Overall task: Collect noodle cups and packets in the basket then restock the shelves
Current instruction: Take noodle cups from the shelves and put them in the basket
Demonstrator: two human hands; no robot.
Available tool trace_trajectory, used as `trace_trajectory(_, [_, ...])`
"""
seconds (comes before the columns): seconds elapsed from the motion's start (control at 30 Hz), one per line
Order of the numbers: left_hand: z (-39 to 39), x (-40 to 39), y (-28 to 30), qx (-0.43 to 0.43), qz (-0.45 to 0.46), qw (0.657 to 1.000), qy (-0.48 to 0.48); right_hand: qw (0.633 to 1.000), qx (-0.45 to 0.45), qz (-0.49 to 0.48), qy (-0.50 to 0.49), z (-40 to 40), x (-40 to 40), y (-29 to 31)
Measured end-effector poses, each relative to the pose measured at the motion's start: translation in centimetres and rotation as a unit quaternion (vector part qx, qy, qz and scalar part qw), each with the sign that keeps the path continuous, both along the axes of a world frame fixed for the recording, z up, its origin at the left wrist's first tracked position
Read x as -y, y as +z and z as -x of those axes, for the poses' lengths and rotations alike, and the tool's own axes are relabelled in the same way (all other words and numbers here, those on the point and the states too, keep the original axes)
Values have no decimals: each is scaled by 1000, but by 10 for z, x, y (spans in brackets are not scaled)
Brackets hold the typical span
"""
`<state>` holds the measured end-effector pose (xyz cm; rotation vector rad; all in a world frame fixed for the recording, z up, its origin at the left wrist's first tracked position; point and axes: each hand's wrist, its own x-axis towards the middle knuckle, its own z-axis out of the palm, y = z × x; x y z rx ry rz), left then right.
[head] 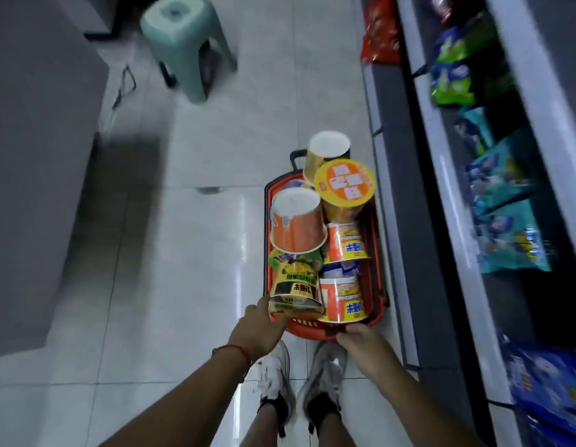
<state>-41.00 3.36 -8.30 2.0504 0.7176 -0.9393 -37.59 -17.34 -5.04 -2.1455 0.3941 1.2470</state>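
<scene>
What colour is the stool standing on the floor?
Pale mint green; the stool shows in the head view, top left.

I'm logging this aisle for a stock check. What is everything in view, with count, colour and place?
basket: one, red, on the floor beside the shelves
noodle cups: about seven, orange, yellow and green, piled in the basket
snack packets: several, blue, teal, green and red, on the shelves at right
shelves: grey, along the right edge
stool: one, pale green, top left
shoes: two, white, on the tiled floor
left hand: holds the basket's near rim
right hand: holds the near rim too
</scene>
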Motion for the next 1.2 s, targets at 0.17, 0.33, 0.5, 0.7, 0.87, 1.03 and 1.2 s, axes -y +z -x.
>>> trace_trajectory(0.17, [-44, -6, -103, 16, 69, 993, 94, 998, 4, -40, -42, -46, -30, -104])
trace_trajectory(0.33, [-56, -2, -156, -8, 66, 981, 180, 989, -65, -78, -111, -60, -53, -166])
trace_trajectory(0.5, [-44, 17, -112, 21, 125, 956, 265, 973, -66, -99, -197, -41, -53, -147])
trace_trajectory(0.7, [-53, 34, 34, 109, 173, 947, 247, 942, -68, -152, -292, -56, -8, -18])
trace_trajectory(0.87, [-110, 60, 203, 225, 225, 939, 134, 921, 1, -212, -328, -103, 33, 152])
trace_trajectory(1.03, [-178, 97, 379, 381, 273, 883, 1, 893, 205, -268, -299, -131, 74, 346])
trace_trajectory(1.2, [-210, 131, 537, 499, 342, 786, -128, 831, 412, -238, -289, -121, 104, 513])
